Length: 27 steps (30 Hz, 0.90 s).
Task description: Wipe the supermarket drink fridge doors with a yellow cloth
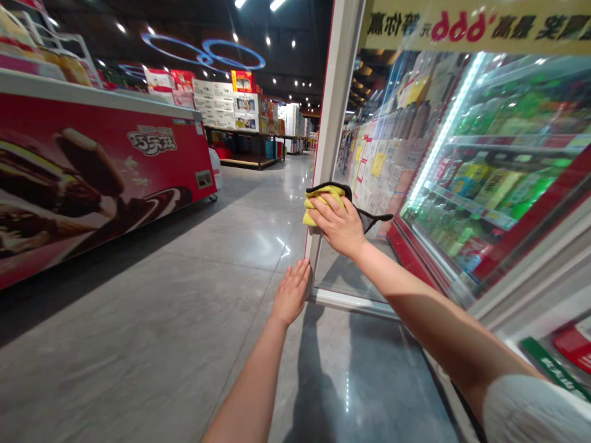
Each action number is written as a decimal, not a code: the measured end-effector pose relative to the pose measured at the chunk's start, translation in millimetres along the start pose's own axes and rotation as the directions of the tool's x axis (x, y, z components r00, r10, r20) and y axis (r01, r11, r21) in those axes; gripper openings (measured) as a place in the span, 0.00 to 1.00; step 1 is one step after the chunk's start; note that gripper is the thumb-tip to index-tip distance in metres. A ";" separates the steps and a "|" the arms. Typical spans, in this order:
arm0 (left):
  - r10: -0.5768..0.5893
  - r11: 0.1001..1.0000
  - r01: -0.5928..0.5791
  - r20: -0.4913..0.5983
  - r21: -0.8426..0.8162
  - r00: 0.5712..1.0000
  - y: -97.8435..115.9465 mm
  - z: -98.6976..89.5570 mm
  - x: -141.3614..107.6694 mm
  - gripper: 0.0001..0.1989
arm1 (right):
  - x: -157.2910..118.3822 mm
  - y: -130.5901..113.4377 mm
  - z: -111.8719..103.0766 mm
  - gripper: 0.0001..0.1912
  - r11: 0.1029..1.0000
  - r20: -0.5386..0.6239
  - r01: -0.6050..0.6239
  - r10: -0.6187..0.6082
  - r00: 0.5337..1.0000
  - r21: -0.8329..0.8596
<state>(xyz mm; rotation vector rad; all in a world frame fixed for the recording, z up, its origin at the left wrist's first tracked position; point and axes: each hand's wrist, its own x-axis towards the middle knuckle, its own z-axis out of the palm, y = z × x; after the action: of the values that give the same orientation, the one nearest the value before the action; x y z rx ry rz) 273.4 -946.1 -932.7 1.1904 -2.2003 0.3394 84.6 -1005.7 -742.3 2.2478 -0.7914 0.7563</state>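
A glass fridge door [364, 258] with a pale frame [333, 117] stands swung open in front of me. My right hand [339, 224] presses a yellow cleaning cloth [310, 216] with a dark edge and grey back against the frame, its fingers curled over the bunched fabric. One black-edged corner of the cloth sticks out to the right, over the glass. Lower down, my left hand [292, 292] rests against the outer edge of the door, fingers stretched out and holding nothing.
Lit fridge shelves [521, 141] with bottled drinks stand at the right. A red ice-cream freezer [106, 160] runs along the left, with goods on top. Stacked boxes [226, 104] sit on a display table farther back. Grey floor [152, 332] lies between.
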 end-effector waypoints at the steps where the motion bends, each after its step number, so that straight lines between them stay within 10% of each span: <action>1: -0.023 1.000 0.023 0.003 0.009 1.000 1.3 -1.2 -2.5 0.47 | -4.3 -2.8 4.7 0.23 1.000 0.006 0.010 -0.010 1.000 0.013; 12: 0.016 0.988 -0.037 0.141 0.147 0.990 11.1 -51.5 -62.6 0.39 | -78.1 -48.8 49.3 0.15 0.932 0.176 0.342 -0.359 0.917 0.122; 21: 0.074 0.997 -0.075 0.056 0.012 0.996 15.9 -70.9 -13.7 0.46 | -8.4 -18.8 -32.4 0.20 0.990 0.064 0.071 -0.064 0.996 -0.123; 27: 0.203 0.979 -0.203 -0.028 0.010 0.979 12.4 -95.8 19.4 0.38 | 14.3 -33.9 -82.6 0.17 0.937 0.125 0.193 -0.162 0.979 -0.293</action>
<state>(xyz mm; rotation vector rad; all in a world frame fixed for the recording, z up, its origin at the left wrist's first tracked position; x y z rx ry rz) 292.5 -905.5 -845.0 0.9600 -2.3019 0.4460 92.7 -930.7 -692.4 2.0543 -0.6865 0.4086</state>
